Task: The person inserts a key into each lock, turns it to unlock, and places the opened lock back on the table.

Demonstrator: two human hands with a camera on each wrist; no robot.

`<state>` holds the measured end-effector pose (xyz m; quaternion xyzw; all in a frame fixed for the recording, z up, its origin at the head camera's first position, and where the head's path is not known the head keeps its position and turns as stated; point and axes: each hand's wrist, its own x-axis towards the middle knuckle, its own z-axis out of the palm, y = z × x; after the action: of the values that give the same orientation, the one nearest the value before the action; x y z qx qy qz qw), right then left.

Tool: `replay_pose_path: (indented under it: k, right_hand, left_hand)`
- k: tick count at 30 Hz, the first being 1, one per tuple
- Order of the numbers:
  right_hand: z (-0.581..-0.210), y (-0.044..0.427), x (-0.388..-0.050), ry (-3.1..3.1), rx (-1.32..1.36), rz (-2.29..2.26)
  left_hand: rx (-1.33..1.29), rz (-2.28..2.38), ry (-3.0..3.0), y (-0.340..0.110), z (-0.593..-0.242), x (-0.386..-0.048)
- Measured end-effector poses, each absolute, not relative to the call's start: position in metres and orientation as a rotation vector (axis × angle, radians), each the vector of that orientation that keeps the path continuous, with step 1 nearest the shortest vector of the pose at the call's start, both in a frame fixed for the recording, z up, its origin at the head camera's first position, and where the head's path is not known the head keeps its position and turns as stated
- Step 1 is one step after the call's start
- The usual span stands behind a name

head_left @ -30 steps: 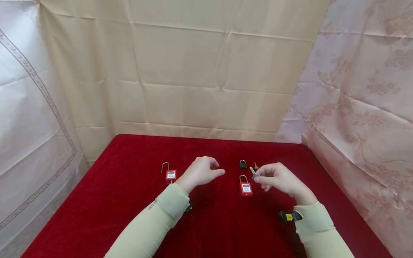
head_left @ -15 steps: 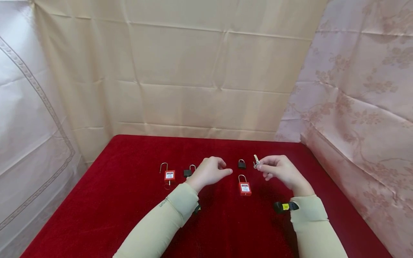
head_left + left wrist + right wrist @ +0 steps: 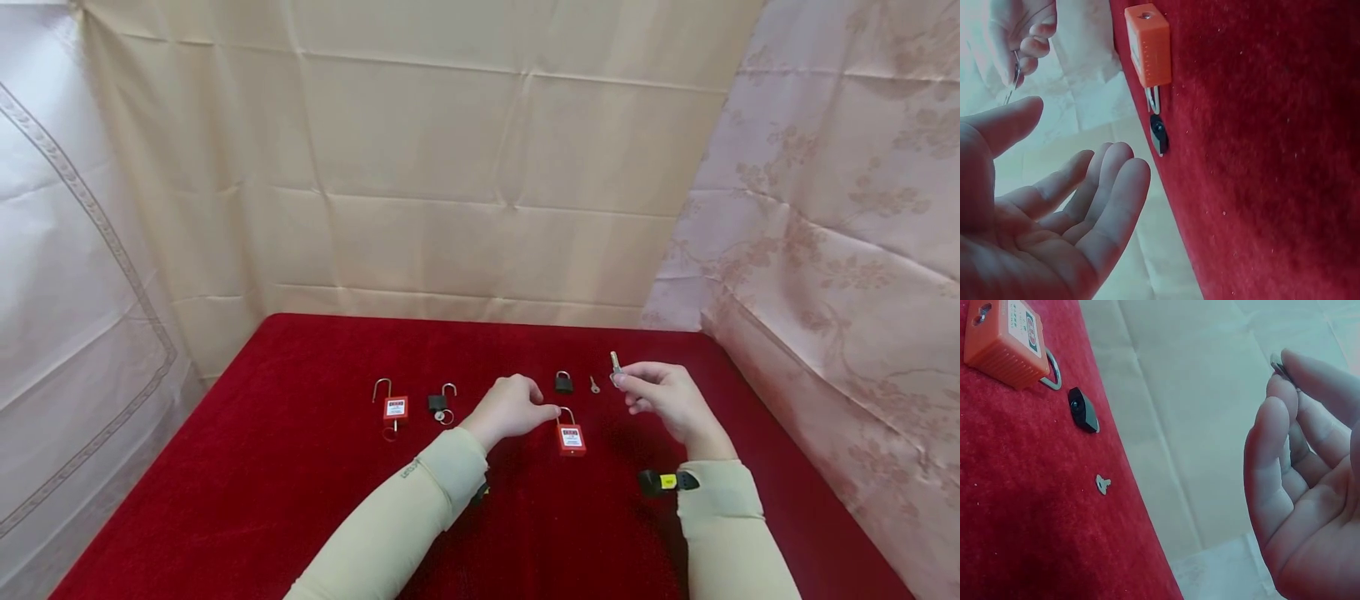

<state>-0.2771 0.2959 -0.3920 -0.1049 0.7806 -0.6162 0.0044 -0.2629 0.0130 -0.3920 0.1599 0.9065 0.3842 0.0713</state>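
My right hand pinches a silver key between thumb and fingertips, its blade pointing up, raised above the red cloth. In the right wrist view only a small end of that key shows. With fingers loosely bent and nothing in them, my left hand hovers beside the shackle of a red padlock; the left wrist view shows it apart from this padlock. Behind the red padlock lies a small black padlock, its shackle closed. A small key lies to the right of the black padlock.
On the left of the red-covered table lies another red padlock, shackle raised, a key in it. Beside it is a black padlock with raised shackle and a key on a ring. Cloth curtains stand behind the table and at both sides.
My right hand has moved up and to the right with the key, which now points upward. My left hand has moved right, towards the nearer red padlock, uncovering the left black padlock.
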Motion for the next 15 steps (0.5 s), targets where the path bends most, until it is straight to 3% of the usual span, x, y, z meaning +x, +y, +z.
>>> replay_pose_path:
  k: [15]
  right_hand:
    - [-0.394,0.297,-0.273,2.406,-0.291,-1.996]
  left_hand:
    - [0.408,1.04,2.733,0.037,-0.407,-0.269]
